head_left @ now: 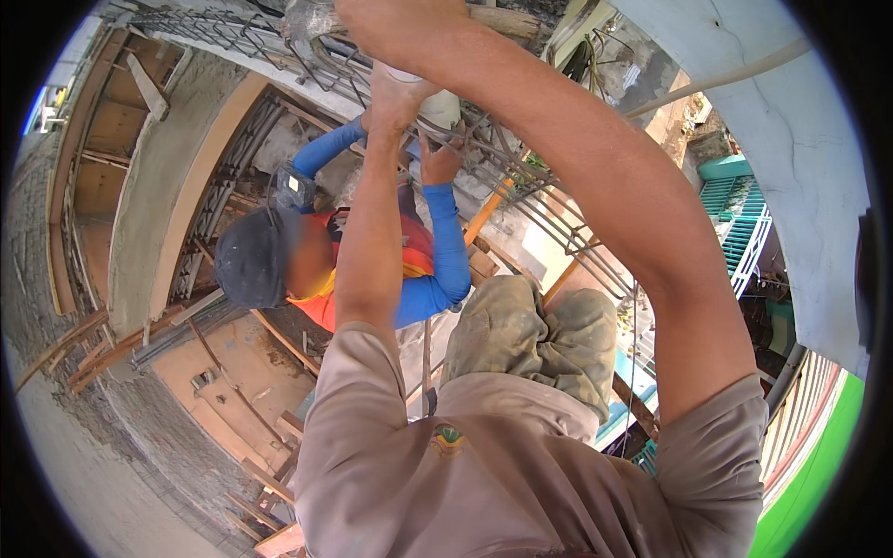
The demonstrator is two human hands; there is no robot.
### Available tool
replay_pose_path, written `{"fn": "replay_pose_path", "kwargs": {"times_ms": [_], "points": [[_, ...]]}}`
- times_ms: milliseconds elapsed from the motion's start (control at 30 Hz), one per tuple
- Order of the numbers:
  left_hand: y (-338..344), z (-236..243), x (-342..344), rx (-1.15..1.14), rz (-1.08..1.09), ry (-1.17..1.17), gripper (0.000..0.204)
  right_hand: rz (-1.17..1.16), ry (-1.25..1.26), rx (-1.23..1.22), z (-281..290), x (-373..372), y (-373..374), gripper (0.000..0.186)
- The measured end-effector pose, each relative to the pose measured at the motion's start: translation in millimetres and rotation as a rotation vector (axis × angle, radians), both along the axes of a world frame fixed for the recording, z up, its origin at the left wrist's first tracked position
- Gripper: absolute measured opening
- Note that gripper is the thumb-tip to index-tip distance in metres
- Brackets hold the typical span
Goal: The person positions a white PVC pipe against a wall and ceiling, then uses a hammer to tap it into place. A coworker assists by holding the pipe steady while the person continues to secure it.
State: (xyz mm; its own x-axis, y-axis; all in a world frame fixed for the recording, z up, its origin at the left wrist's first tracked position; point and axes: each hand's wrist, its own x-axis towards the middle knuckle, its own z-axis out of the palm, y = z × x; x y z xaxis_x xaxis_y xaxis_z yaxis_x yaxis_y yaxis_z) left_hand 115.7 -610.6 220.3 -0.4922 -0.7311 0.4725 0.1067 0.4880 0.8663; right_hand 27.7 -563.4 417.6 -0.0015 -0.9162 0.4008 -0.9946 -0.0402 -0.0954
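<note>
From my end, both hands are up by the top of the view, close together, forearms crossing. The L hand (398, 96) is against a pale rounded thing (441, 110), knuckles bent, but I can't say if it's clamped on it b/c the fingertips are covered. The R hand (395, 20) is higher, beside a log (510, 24); its fingers are out of sight, so no call on its grip.

The pale thing is about midway along the bar cage (535, 186), btwn its two ends. A co-worker's hand (440, 163) is right under it, blue sleeve (448, 237) reaching up. The co-worker's cap (249, 259) is well below, off the cage's side. Camo trousers (502, 325), knees bent, prob the wearer's. A pale wall (791, 139) stands to the R.

To do it well, I'd want a firm hold on the pale thing before the lower hand lets go, wrists clear of bar ends, weight low and steady, nothing loose over the co-worker.

Hard to read: the R fingers are cut off or hidden; the pale thing's top is behind the arms, so its kind is unclear, ditto whether it touches the bars; the cage's far end is lost in clutter.
</note>
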Motion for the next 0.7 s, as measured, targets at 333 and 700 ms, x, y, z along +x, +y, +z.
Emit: {"fn": "replay_pose_path", "kwargs": {"times_ms": [333, 700], "points": [[71.5, -144.7, 39.0, 0.435, 0.370, -0.232, 0.085, -0.101, 0.125, -0.046, -2.8, 14.2, -2.4, 0.030], [31.1, -174.7, 12.1, 0.792, -0.069, 0.047, 0.102, -0.039, 0.107, -0.032, 3.2, 8.0, 4.5, 0.021]]}}
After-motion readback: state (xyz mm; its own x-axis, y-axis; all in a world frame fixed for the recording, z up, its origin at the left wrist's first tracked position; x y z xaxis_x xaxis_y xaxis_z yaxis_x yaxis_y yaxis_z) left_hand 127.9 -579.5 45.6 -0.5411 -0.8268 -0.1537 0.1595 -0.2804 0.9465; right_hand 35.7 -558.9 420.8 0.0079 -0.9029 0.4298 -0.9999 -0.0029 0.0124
